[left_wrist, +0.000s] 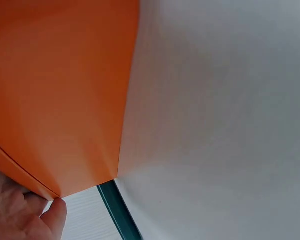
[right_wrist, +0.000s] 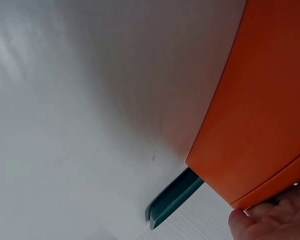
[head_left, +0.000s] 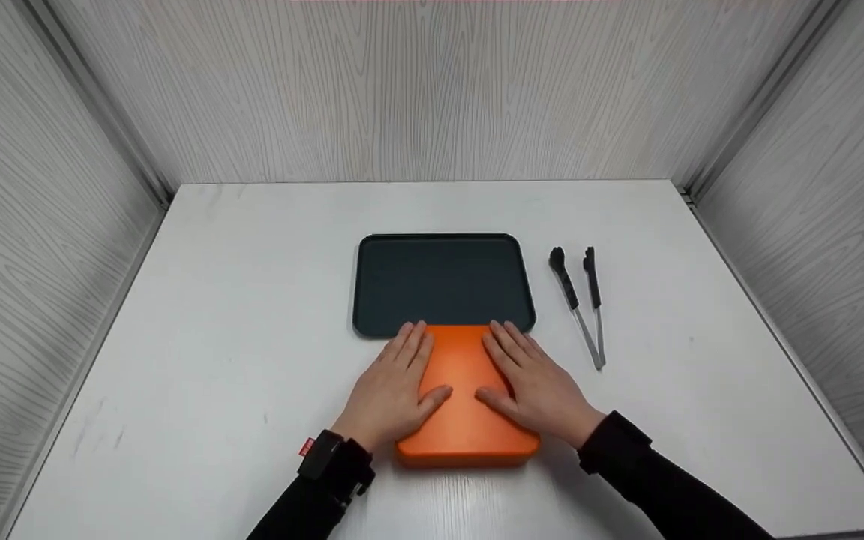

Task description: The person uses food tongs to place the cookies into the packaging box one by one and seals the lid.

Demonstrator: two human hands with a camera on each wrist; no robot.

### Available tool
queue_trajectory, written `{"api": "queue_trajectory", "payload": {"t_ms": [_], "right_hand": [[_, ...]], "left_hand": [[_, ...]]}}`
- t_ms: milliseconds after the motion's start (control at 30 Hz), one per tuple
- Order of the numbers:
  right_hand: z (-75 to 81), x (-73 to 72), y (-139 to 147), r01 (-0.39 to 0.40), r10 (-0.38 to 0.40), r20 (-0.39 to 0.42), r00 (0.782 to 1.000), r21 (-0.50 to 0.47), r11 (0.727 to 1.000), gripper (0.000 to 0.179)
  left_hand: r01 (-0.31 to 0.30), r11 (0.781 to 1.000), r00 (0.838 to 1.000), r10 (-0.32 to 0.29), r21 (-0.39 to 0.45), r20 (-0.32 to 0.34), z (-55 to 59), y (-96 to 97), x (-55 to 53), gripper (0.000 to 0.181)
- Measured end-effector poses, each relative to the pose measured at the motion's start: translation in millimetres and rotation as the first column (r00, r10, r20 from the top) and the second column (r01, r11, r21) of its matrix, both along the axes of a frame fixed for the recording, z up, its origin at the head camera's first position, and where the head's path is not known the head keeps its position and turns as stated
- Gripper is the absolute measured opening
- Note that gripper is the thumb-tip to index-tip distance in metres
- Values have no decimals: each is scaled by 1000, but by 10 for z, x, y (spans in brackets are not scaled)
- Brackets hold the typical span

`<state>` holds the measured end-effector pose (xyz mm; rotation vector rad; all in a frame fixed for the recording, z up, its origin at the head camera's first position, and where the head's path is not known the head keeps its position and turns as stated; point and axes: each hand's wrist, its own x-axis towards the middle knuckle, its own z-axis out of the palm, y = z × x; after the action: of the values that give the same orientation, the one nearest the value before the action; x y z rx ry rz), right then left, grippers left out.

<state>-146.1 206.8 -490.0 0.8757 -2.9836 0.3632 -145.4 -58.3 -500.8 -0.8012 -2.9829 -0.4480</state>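
An orange lidded box [head_left: 462, 420] lies on the white table near its front, its far end against or just over the near edge of a dark green tray [head_left: 439, 277]. My left hand [head_left: 394, 382] rests on the box's left side, fingers straight and pointing forward, thumb across the top. On the right side my right hand [head_left: 533, 382] lies the same way, its thumb pointing inward. In the left wrist view a seam runs along the side wall of the box [left_wrist: 65, 100], with the left fingertips at its far corner. The right wrist view shows the right fingertips at the opposite corner of the box [right_wrist: 260, 110].
To the right of the tray lie tongs [head_left: 589, 326] with black tips and metal arms, spread apart. Wood-grain panels enclose the white table [head_left: 237, 337] at the back [head_left: 432, 90], left and right.
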Motion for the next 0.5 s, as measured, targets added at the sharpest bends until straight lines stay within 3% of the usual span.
{"api": "queue_trajectory", "payload": {"t_ms": [500], "right_hand": [[3, -5, 3, 1, 0, -1, 1000, 19, 1000, 83]], "left_hand": [[-3, 995, 998, -4, 101, 68, 8, -20, 9, 82]]}}
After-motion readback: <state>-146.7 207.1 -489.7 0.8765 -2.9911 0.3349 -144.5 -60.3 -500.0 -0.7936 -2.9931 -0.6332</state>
